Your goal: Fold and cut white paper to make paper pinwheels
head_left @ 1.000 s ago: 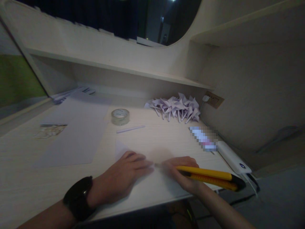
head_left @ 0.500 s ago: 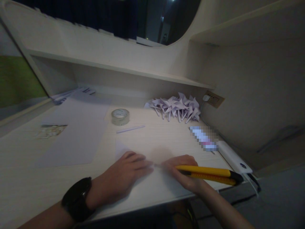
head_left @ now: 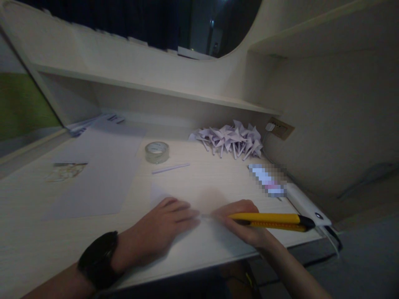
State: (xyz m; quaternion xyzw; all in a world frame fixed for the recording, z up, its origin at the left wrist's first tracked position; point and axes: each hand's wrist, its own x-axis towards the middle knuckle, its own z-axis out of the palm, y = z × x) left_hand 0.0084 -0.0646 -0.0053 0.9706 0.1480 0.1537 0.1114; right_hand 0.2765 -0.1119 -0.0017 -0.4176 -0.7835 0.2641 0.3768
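My left hand (head_left: 162, 226), with a dark watch (head_left: 98, 257) on its wrist, lies with fingers stretched over a pale paper sheet (head_left: 156, 194) on the desk. Most of that sheet is under the hand or blends into the desk. Wrapped in my right hand (head_left: 245, 224) is a yellow utility knife (head_left: 274, 218), its handle pointing right. The knife's tip is blurred close to my left fingertips. Beyond my hands lie a thin rolled paper stick (head_left: 171, 168) and a roll of clear tape (head_left: 157, 153).
Several white paper pinwheels (head_left: 229, 139) are heaped at the back right. A phone with a blurred screen (head_left: 264, 178) and a white power strip (head_left: 305, 203) lie at the right. Large white paper (head_left: 96, 182) covers part of the left. A low shelf (head_left: 156, 89) runs above the back.
The handle end of the utility knife has risen slightly in view. My left hand stays nearly in the same place on the paper.
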